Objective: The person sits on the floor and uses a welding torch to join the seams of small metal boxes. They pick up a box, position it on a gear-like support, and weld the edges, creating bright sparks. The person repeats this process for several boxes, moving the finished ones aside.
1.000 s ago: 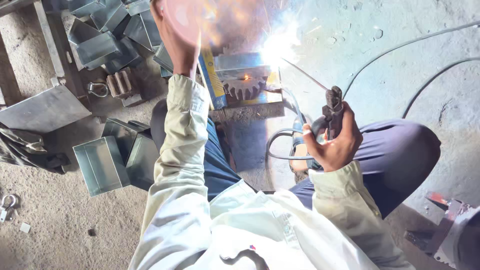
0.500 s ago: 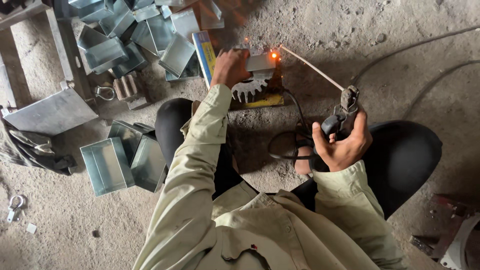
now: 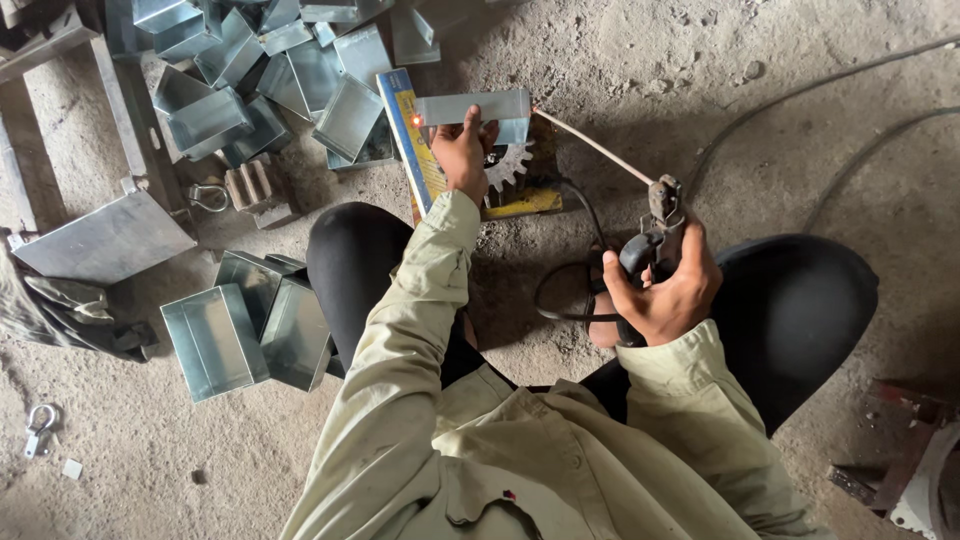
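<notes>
Up and to the left of the hands lies a heap of open metal boxes (image 3: 250,70), two more boxes (image 3: 250,330) sit down to their left by a grey metal sheet (image 3: 100,240), and a shackle (image 3: 40,425) lies lower left.

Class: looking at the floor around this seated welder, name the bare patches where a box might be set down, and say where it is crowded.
Bare floor lies upper right, bordered by the cables and welding rod. Another patch lies lower left, below the open boxes. The upper left is crowded with stacked boxes.
</notes>
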